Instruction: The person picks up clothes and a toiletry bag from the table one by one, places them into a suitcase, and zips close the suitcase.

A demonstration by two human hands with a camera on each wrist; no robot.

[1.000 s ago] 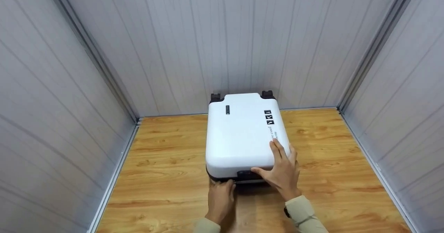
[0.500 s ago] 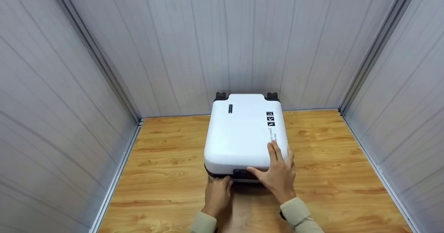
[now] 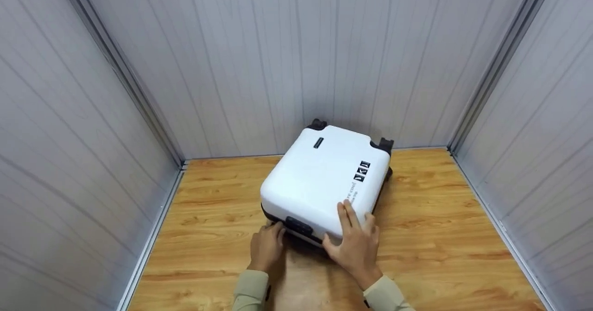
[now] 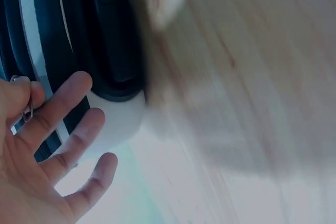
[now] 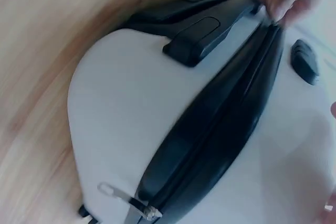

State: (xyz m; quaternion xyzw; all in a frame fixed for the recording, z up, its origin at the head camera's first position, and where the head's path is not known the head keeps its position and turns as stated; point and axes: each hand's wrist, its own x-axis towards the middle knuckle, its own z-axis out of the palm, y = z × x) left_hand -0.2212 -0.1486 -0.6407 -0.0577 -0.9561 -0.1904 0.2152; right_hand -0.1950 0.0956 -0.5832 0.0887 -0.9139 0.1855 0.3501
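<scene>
A white hard-shell suitcase (image 3: pixel 319 176) lies flat on the wooden floor, wheels toward the back wall and turned at an angle. At its near side, my left hand (image 3: pixel 266 248) pinches a metal zipper pull (image 4: pixel 27 113) between thumb and index finger; the other fingers are spread beside the black carry handle (image 4: pixel 113 35). My right hand (image 3: pixel 354 250) rests on the near right corner, fingers extended over the top and thumb against the front side. Another zipper pull (image 5: pixel 126 199) hangs on the black zipper band (image 5: pixel 210 124) in the right wrist view.
Grey panelled walls stand at the back (image 3: pixel 231 70), left (image 3: pixel 69 162) and right (image 3: pixel 546 162). Wood-look floor (image 3: pixel 208 237) surrounds the suitcase. Its black wheels (image 3: pixel 385 145) are near the back wall.
The suitcase has turned clockwise: its wheel end has swung right and its near end left. Both hands have moved left with it, keeping their places on it.
</scene>
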